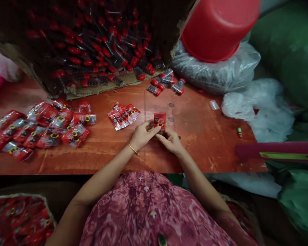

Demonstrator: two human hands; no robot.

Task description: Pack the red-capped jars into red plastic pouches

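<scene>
A small red printed packet (pixel 159 120) stands upright in front of me, above the table. My left hand (pixel 143 134) pinches its lower left part, thumb across the front. At its lower right edge is my right hand (pixel 172 140), closed with the fingers curled in behind the packet's bottom; the fingertips are partly hidden. Just left of my hands, several flat red packets (pixel 123 115) lie fanned out on the table. Farther left is a heap of filled red packets (pixel 50 124) with clear windows.
A cardboard box (pixel 94 90) tipped towards me holds many red-capped clear containers (pixel 106 53); several loose containers (pixel 166 82) lie beside it. At right are a red tub (pixel 218 30) on a plastic bag (pixel 215 73), white bags (pixel 267 106) and a small green-capped item (pixel 239 132).
</scene>
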